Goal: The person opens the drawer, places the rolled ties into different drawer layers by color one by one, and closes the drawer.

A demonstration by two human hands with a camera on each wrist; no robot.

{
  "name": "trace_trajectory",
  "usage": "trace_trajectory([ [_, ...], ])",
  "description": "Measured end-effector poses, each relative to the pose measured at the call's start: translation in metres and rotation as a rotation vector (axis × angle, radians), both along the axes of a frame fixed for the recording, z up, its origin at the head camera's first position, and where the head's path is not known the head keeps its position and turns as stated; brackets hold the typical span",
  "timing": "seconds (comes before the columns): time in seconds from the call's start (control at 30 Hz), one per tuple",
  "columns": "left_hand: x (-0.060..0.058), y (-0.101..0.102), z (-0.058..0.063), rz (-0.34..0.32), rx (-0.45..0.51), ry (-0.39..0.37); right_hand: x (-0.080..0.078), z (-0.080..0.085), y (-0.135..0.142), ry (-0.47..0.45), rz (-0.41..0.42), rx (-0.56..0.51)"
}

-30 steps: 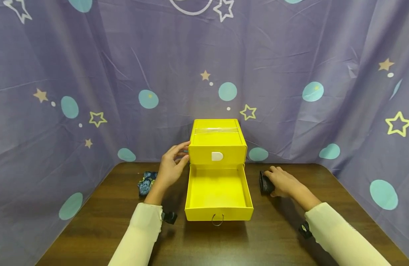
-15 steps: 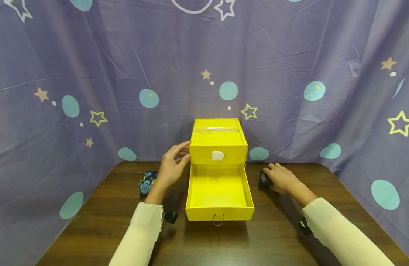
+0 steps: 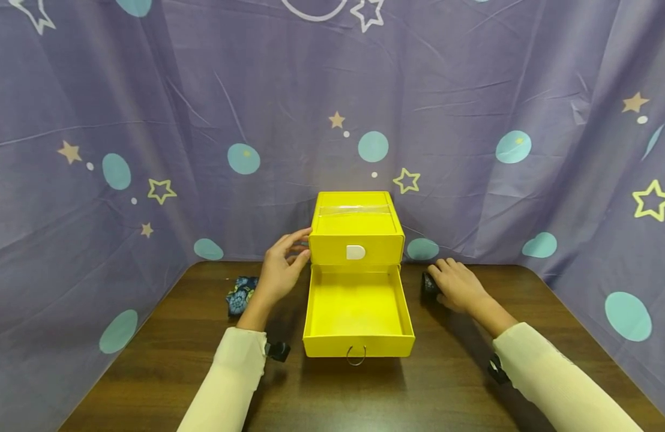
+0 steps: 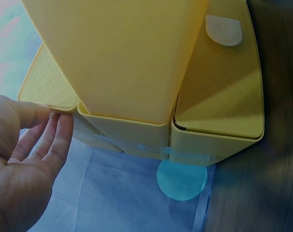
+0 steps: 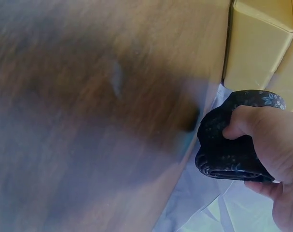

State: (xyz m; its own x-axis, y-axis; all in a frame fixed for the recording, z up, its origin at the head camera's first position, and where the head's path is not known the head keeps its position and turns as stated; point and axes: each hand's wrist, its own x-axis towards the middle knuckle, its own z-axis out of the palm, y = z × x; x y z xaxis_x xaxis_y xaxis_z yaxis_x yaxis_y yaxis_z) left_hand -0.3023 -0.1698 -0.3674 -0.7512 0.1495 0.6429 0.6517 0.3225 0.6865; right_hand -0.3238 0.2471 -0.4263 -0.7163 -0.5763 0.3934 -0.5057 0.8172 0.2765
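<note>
A yellow drawer box (image 3: pixel 356 225) stands at the back, its middle drawer (image 3: pixel 359 306) pulled out with nothing inside. My left hand (image 3: pixel 281 270) touches the left side of the top section. In the left wrist view the thumb and fingertips meet that section's edge (image 4: pixel 64 106), fingers only lightly bent. Right of the box, my right hand (image 3: pixel 459 288) grips a folded dark cloth (image 5: pixel 233 135) with a small floral print. Its thumb presses the near face, and the fingers pass behind, mostly hidden. In the head view only the cloth's left end shows.
A folded blue floral cloth (image 3: pixel 240 295) lies left of the box, partly behind the left forearm. The brown wooden table (image 3: pixel 332 402) reaches back to a purple patterned curtain (image 3: pixel 446 120). A metal ring pull (image 3: pixel 356 355) hangs on the open drawer's front.
My right hand has shifted slightly back, and the dark cloth has turned so its open end no longer shows. The left hand keeps its place on the box.
</note>
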Motion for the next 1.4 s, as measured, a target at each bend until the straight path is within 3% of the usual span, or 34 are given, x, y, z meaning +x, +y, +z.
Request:
trace_trajectory([
  [0.33, 0.03, 0.007, 0.023, -0.007, -0.005, 0.012, 0.003, 0.013, 0.002, 0.042, 0.006, -0.008],
  [0.63, 0.034, 0.006, 0.017, -0.007, -0.007, -0.004, 0.011, 0.028, 0.005, 0.051, 0.002, -0.036],
  [0.97, 0.031, 0.006, 0.021, -0.004, -0.002, 0.012, 0.017, 0.053, 0.005, 0.106, 0.029, -0.083],
  [1.4, 0.032, 0.006, 0.021, -0.015, -0.001, 0.021, 0.035, 0.086, -0.002, 0.193, 0.069, -0.128],
])
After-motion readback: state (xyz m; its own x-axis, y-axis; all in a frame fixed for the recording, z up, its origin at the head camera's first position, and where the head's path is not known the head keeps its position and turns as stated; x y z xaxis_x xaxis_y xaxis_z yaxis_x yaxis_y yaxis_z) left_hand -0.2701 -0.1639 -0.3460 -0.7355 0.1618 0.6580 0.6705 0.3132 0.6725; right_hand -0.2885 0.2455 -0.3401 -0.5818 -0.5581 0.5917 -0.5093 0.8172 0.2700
